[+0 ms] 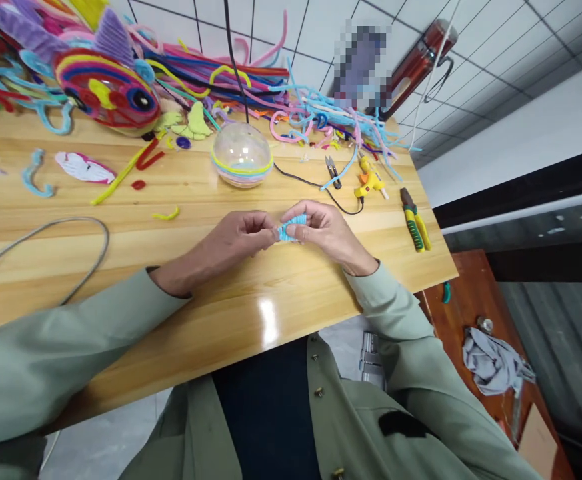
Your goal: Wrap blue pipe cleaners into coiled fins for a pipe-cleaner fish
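Observation:
Both hands meet above the wooden table (195, 320), below the clear bowl-like ball (243, 150) ringed with yellow, blue and pink strips. A small light-blue fuzzy piece (298, 220) is pinched between the thumb and fingers of my right hand (321, 230). My left hand (241, 240) has thumb and fingertips pressed together at the left end of that same piece. The fingers partly cover it.
Behind lie a decorated ball with eyes (108, 93) and many fuzzy stems (331, 110). Small snips (333, 173), a yellow glue gun (369, 181) with its cord, and pliers (415, 223) lie at right. A grey cable (103, 233) curves at left.

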Action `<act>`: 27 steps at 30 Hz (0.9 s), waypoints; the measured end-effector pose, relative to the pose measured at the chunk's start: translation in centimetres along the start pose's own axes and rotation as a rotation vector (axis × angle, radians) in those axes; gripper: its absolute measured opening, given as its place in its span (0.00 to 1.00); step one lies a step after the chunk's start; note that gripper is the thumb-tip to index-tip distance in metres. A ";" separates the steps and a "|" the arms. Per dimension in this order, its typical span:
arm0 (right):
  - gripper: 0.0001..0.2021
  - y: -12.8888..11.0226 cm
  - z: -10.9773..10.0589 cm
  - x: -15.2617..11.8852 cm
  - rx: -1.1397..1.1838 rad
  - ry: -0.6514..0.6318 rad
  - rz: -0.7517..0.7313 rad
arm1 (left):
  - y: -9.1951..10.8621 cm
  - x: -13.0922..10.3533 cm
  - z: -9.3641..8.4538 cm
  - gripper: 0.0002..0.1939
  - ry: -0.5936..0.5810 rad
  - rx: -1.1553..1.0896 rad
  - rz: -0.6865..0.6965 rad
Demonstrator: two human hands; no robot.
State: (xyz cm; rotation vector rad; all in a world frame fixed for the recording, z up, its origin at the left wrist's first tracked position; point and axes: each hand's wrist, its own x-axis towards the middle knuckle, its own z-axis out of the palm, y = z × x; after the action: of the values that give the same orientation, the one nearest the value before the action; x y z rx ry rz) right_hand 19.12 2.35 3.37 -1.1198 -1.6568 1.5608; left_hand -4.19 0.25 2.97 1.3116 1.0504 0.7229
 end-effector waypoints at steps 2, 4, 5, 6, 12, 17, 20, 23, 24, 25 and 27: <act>0.23 0.5 0.4 -0.1 -0.020 0.075 -0.007 | -0.1 0.0 0.1 0.09 0.069 0.021 0.028; 0.23 0.8 0.8 -0.2 -0.056 0.130 -0.009 | -0.3 -0.1 0.2 0.09 0.113 0.030 0.064; 0.22 0.9 1.0 -0.2 -0.075 0.149 -0.009 | -0.4 -0.1 0.3 0.09 0.130 0.032 0.084; 0.22 1.0 1.1 -0.2 -0.090 0.164 -0.012 | -0.5 -0.1 0.4 0.09 0.143 0.036 0.106; 0.24 1.5 1.6 -0.2 -0.090 0.196 -0.050 | -1.0 -0.1 0.7 0.09 0.203 0.107 0.185; 0.24 1.6 2.0 -0.3 -0.118 0.212 -0.083 | -0.9 -0.1 0.4 0.08 0.176 0.113 0.149; 0.22 1.7 2.1 -0.4 -0.138 0.207 -0.095 | -1.0 0.0 0.4 0.07 0.158 0.100 0.139; 0.21 1.9 2.0 -0.4 -0.150 0.212 -0.092 | -1.0 0.0 0.5 0.08 0.153 0.072 0.163; 0.21 1.9 2.0 -0.4 -0.140 0.216 -0.089 | -1.0 0.0 0.5 0.08 0.156 0.065 0.173; 0.22 2.0 1.9 -0.3 -0.122 0.221 -0.088 | -1.0 0.0 0.5 0.09 0.158 0.058 0.179; 0.23 2.0 1.8 -0.2 -0.080 0.242 -0.093 | -0.9 -0.1 0.5 0.10 0.158 0.026 0.173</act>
State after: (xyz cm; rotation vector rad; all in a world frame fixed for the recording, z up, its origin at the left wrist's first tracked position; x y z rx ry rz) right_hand 18.01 1.25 1.17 -1.2029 -1.5949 1.2575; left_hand -3.89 -0.17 2.05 1.3972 1.0836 0.9586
